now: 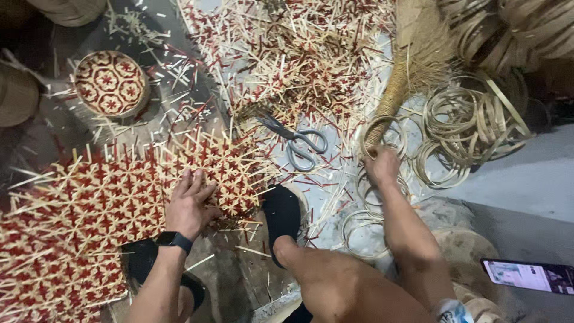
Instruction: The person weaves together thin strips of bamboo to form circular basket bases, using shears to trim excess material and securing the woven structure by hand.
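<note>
My left hand [189, 203] lies flat, fingers spread, on a large woven mat [101, 203] of red and pale bamboo strips with a star pattern. A black watch sits on that wrist. My right hand [381, 165] reaches out to the pale bamboo rings [382, 134] lying on the floor, fingers curled at one ring's edge; I cannot tell whether it grips it. Grey-handled scissors [294, 141] lie between the two hands. My foot in a black slipper [282, 215] rests at the mat's edge.
Cut red and pale strip ends [299, 54] litter the floor ahead. A small round woven basket [110, 84] stands at the upper left. A straw broom [412, 60], a pile of bamboo hoops [466, 125] and a phone [529, 276] lie to the right.
</note>
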